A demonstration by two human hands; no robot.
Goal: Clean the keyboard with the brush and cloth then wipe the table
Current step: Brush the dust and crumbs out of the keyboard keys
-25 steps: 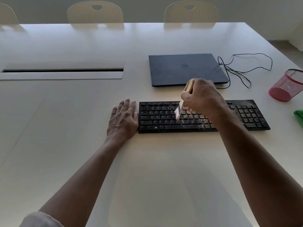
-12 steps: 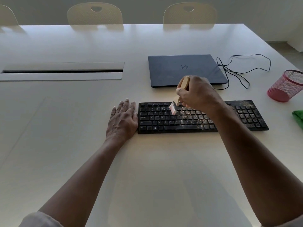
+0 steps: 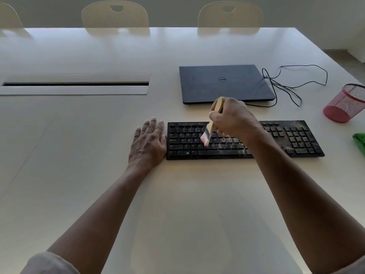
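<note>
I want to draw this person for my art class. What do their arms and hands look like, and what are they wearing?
Both forearms are bare. A light, pale sleeve is pushed up near the left elbow, and a bit of a similar sleeve shows at the right edge. The left hand and right hand wear no gloves; I can see no rings or watch.

A: Where's the brush?
B: In the right hand, bristles on the keyboard at center. Left hand lies flat at its nine o'clock end.
A: Beyond it?
B: Closed laptop at twelve o'clock.
</note>
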